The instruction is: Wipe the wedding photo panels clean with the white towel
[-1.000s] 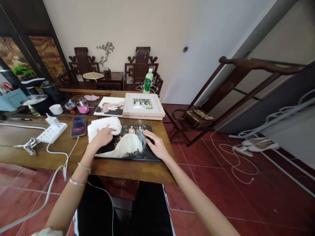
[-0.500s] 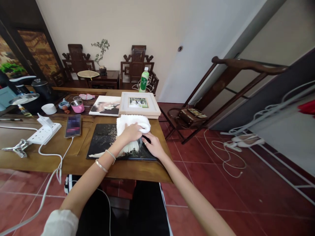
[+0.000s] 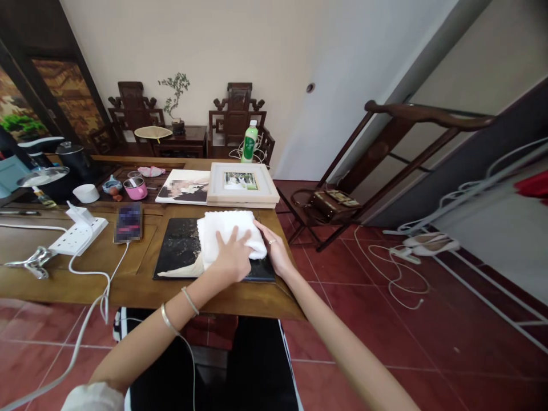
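Observation:
A folded white cloth (image 3: 218,224) lies flat on a dark photo panel (image 3: 177,240) at the table's front. My left hand (image 3: 233,257) rests on top of the cloth with its fingers spread, pressing it down. Beside the cloth's right edge is my right hand (image 3: 276,248), fingers stretched out along the panel's right side; its fingertips touch or nearly touch the cloth. A pale, dress-like shape shows on the panel's lower left. The cloth and my left hand cover much of the panel's picture.
Behind the panel lie a light wooden photo frame (image 3: 244,197) and another photo print (image 3: 182,194). A green-labelled bottle (image 3: 249,142) stands behind them. To the left are a phone (image 3: 128,221), a power strip (image 3: 79,237) with cables, a pink cup (image 3: 136,192) and a chrome object (image 3: 36,262).
The cloth has gone from bunched to lying flatter and covers more of the panel. My left hand has moved nearer and spread its fingers; my right hand has shifted right.

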Available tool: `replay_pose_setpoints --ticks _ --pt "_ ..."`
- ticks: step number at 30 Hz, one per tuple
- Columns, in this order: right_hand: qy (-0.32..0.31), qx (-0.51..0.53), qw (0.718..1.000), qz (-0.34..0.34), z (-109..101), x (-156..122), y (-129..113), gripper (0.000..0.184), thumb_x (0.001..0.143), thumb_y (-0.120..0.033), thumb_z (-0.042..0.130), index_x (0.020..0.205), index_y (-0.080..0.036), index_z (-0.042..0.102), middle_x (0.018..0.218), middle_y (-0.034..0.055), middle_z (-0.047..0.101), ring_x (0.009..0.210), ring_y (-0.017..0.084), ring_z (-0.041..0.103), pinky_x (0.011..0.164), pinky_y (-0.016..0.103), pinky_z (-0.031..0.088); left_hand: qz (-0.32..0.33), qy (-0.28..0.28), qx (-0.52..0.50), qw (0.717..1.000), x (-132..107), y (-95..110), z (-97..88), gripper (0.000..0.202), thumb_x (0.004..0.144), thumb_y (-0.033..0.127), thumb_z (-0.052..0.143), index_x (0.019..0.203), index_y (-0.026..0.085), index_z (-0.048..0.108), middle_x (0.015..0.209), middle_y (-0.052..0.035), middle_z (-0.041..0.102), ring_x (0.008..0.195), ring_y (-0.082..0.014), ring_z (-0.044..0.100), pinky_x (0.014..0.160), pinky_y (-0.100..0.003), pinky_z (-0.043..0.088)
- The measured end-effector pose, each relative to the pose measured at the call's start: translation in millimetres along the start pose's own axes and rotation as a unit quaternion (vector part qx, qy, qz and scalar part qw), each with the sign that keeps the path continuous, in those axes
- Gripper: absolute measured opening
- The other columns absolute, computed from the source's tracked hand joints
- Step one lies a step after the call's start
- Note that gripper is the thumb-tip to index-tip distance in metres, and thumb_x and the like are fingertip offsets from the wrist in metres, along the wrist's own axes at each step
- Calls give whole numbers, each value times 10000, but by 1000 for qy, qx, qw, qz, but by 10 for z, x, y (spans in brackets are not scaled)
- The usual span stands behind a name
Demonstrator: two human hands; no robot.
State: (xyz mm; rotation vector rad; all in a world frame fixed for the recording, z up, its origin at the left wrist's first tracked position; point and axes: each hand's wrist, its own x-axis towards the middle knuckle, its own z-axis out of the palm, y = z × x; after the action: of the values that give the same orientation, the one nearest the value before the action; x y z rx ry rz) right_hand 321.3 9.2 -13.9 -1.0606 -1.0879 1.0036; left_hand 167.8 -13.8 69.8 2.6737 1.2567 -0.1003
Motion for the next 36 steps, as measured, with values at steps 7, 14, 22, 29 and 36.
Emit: replay_pose_setpoints --ticks 7,14,22,29,36 --pt "-35 -131 990 -33 23 -42 -77 447 901 -498 449 1210 -249 653 1347 33 591 1313 231 484 1155 434 281 84 -68 9 994 -784 345 -22 355 803 140 468 1081 179 686 1557 -37 271 1444 -381 141 1048 -747 198" --pt "-69 -282 948 -131 29 -57 -48 333 866 -326 533 1151 -259 691 1285 52 636 1265 251 537 1110 470 368 18 -64 9 998 -819 -48 -186 411 787 46 432 1078 207 672 1499 -12 389 1422 -311 268 1078 -647 286" --pt "-85 -318 933 -149 10 -52 -25 378 850 -263 536 1205 -223 659 1307 84 618 1283 258 518 1111 486 369 1 29 -5 1000 -343 -350 -2 478 781 26 383 1131 193 662 1544 -14 299 1449 -351 148 1076 -728 140" --pt "-107 -302 935 -151 3 -35 -23 381 871 -291 517 1221 -217 648 1323 80 607 1314 243 484 1126 467 354 81 -21 -17 996 -1048 119 106 369 735 61 439 951 169 717 1543 -1 300 1447 -365 147 1092 -716 156" --pt "-109 -301 935 -154 -11 -27 -1 364 873 -293 518 1200 -227 662 1313 72 616 1306 244 493 1127 478 349 65 -19 -24 997 -787 -163 -27 442 764 29 390 1046 208 679 1516 6 360 1440 -295 223 1108 -657 212"
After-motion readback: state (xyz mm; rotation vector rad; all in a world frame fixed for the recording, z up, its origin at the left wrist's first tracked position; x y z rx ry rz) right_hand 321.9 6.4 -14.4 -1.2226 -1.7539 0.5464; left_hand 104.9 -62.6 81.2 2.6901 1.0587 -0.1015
